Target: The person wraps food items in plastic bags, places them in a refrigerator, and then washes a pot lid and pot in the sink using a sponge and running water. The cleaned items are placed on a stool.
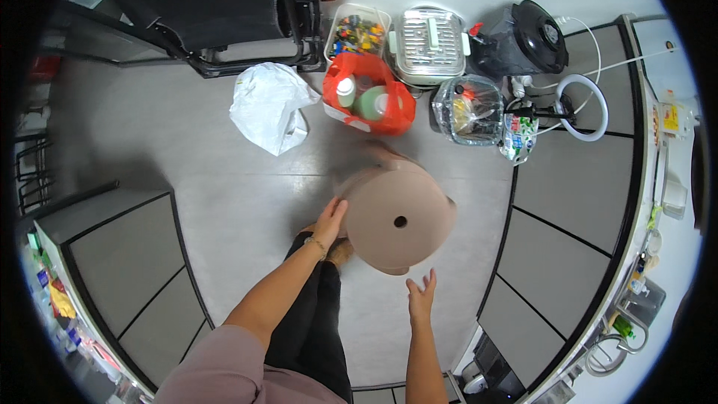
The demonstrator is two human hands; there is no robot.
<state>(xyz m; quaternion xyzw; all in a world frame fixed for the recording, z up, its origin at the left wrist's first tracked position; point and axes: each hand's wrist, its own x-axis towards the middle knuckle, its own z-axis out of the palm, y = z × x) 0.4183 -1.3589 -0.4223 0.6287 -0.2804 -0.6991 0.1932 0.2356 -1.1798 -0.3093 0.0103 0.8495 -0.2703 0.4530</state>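
Note:
A round-topped, pinkish-beige plastic stool with a dark hole in the middle of its seat is before me. Its far legs look blurred, and I cannot tell whether it stands on the floor. My left hand grips the left rim of the seat, thumb on top and the other fingers partly hidden. Apart from the stool, just past its near edge, my right hand is empty with fingers spread.
Across the grey floor lie a white plastic bag and a red bag holding bottles. Beside them stand a lined bin and a ring light. Grey cabinets run along the right, with another cabinet at left.

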